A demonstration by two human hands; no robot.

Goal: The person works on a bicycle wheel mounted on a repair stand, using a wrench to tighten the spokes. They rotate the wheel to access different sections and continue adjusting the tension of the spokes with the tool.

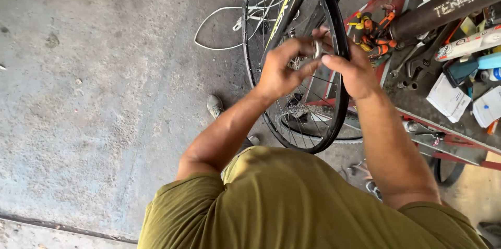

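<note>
A black bicycle wheel (342,87) with thin spokes stands upright in front of me, held in a bike frame. My left hand (282,69) and my right hand (352,69) meet at the wheel's upper rim. Between their fingertips they pinch a small shiny metal part (318,49), and the right hand also rests against the rim. What exactly the small part is cannot be made out.
A red workbench (412,100) at the right carries orange-handled tools (377,32), a wrench (428,56), spray cans, papers and a dark tube. A white cable (229,19) lies on the concrete floor (104,98). My shoe (214,105) is beside the wheel.
</note>
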